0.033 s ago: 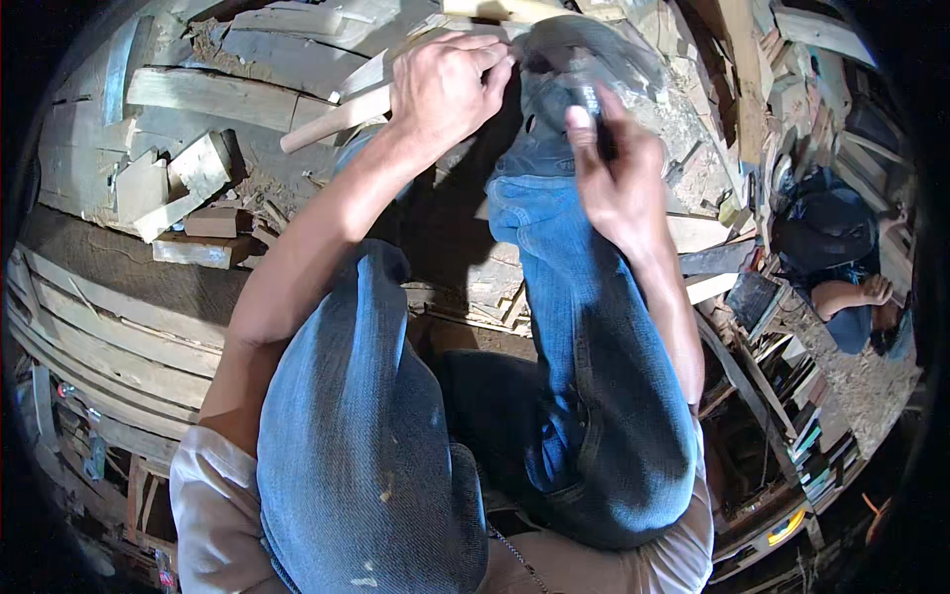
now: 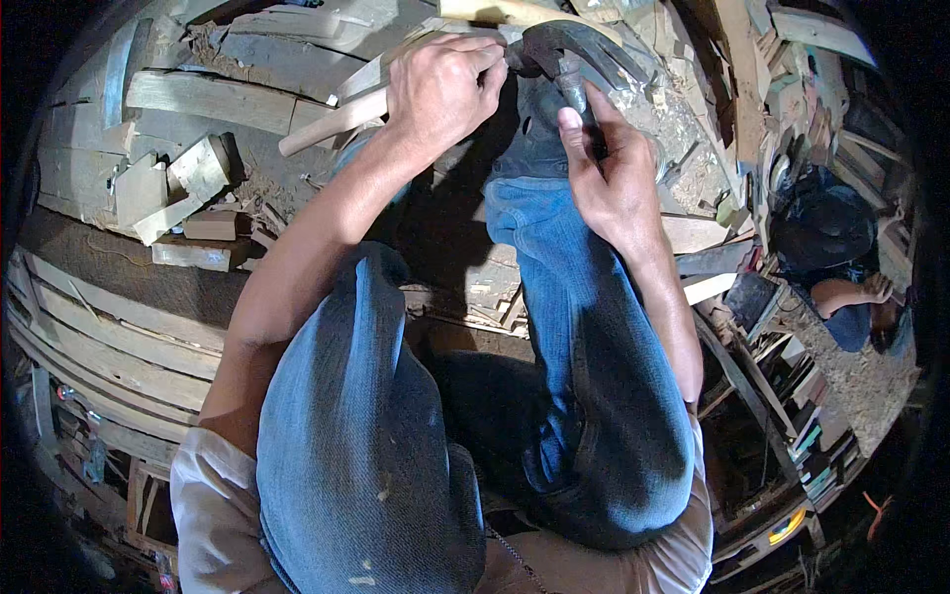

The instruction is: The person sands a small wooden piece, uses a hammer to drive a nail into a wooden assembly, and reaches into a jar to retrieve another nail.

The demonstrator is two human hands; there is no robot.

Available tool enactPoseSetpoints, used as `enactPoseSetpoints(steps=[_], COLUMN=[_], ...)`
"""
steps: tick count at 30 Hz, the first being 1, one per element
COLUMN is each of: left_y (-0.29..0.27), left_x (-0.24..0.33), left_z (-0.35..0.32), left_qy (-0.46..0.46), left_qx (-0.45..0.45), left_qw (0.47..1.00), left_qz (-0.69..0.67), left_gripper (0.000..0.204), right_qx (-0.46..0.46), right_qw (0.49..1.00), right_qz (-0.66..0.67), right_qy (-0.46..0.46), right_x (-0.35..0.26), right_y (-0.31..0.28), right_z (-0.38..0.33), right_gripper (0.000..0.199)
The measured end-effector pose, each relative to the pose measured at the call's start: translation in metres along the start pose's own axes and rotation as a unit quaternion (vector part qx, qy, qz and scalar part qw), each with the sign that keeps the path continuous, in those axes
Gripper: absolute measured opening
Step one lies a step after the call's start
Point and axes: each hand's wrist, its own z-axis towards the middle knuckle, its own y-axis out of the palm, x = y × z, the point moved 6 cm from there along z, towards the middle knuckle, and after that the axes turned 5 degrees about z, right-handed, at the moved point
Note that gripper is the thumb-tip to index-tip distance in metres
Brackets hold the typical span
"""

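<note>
My left hand (image 2: 440, 91) is closed around a pale wooden handle (image 2: 327, 124) whose free end sticks out to the left. Its dark metal head (image 2: 539, 51) sits at the top middle, just right of my knuckles. My right hand (image 2: 614, 183) grips a short dark metal tool (image 2: 577, 87) with the thumb up along it, its tip under the dark head. Both meet at a curved grey piece (image 2: 614, 54) beyond my right knee. My legs in blue jeans (image 2: 594, 327) fill the lower middle and hide the ground under them.
Rough pale wood blocks (image 2: 168, 188) and planks (image 2: 208, 99) lie on the left, with curved boards (image 2: 109, 346) below them. Sawdust and offcuts (image 2: 693, 139) lie at the upper right. Another person in a dark cap (image 2: 826, 233) crouches at the right edge.
</note>
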Motion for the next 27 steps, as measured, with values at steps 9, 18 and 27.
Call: enactPoseSetpoints(steps=[9,18,27], left_y=[-0.003,-0.002,0.002], left_x=[0.0,0.0,-0.001], left_z=[0.004,0.007,0.005], left_qy=[-0.009,-0.014,-0.013], left_qx=[-0.01,-0.018,-0.015], left_qw=[1.0,1.0,1.0], left_qz=[0.006,0.007,0.005], left_gripper=[0.017,0.015,0.013], right_qx=[0.011,0.015,0.028], right_qw=[0.999,0.998,0.998], right_qz=[-0.038,-0.053,-0.039], right_qy=[-0.022,-0.023,-0.03], right_x=[-0.009,-0.009,-0.017], right_y=[-0.001,0.001,0.0], right_z=[0.002,0.002,0.0], right_gripper=[0.029,0.023,0.024])
